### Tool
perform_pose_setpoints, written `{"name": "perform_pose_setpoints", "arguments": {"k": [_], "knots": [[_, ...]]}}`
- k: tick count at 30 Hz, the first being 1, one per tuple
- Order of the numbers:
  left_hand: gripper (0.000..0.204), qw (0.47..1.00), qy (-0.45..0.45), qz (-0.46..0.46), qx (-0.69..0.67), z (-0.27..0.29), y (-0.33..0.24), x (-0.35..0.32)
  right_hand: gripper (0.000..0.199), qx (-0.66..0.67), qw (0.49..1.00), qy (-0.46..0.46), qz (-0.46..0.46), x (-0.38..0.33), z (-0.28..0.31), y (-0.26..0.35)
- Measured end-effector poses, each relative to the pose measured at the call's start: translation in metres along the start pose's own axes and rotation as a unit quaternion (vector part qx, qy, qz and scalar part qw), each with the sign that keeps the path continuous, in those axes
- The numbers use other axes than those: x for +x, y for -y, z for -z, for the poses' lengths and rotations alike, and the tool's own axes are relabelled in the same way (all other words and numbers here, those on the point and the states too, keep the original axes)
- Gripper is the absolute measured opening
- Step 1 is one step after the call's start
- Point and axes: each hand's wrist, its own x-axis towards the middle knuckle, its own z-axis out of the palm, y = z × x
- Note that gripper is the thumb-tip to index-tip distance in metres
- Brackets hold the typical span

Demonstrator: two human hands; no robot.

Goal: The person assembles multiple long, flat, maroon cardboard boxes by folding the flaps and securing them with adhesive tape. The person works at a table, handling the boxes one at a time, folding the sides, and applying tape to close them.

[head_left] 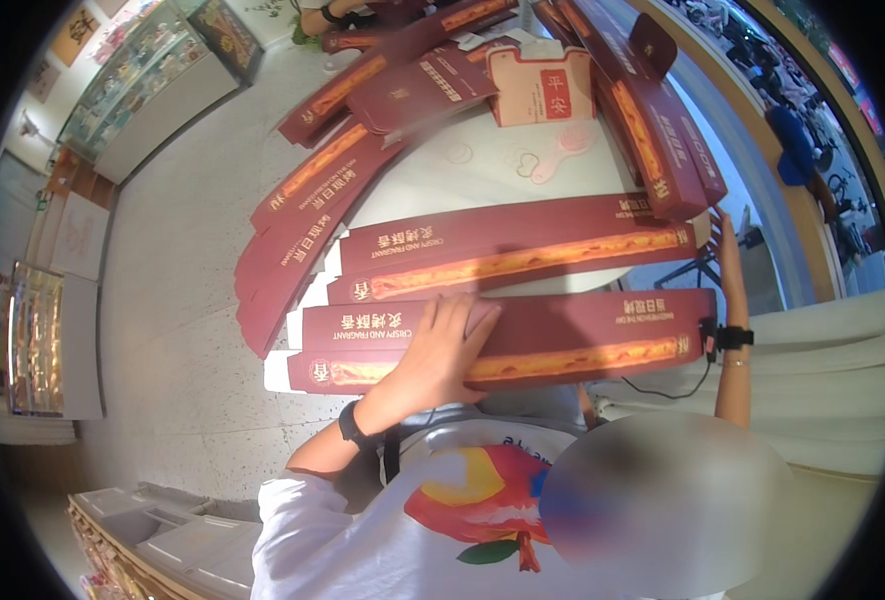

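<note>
On the far left, a glass case [152, 85] is standing, its small things too tiny to make out. Next, flat dark red boxes [307, 240] are lying over each other, hiding bits. My left hand [447, 345] is lying over the near long box [572, 325], covering part of its picture; I can't tell if it's pinching. Just beyond, a second long box [522, 250] is lying on the white table [442, 190]. On the right, my right hand [727, 250] is showing side-on, so I can't tell if it's spread or pinching.
</note>
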Motion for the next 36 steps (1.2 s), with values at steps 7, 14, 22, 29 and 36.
{"name": "perform_pose_setpoints", "arguments": {"k": [7,14,22,29,36], "knots": [[0.102,0.999,0.036,0.019,-0.028,0.027,-0.029,-0.034,0.071,-0.041,0.999,0.003,0.012,-0.052,0.024,0.013],[0.116,0.993,-0.012,0.11,-0.03,0.077,-0.031,-0.093,0.037,-0.136,0.987,0.085,-0.014,-0.146,0.087,0.063],[0.12,0.979,-0.092,0.156,-0.088,0.072,-0.007,-0.117,0.091,-0.056,0.913,0.333,0.23,-0.216,-0.13,0.139],[0.125,0.978,-0.085,0.165,-0.093,0.064,0.028,-0.132,0.126,0.454,0.759,0.359,0.298,-0.202,-0.301,0.159],[0.12,0.963,-0.106,0.176,-0.174,0.075,0.047,-0.148,0.106,0.422,0.808,0.235,0.338,-0.222,-0.326,0.169]]}}
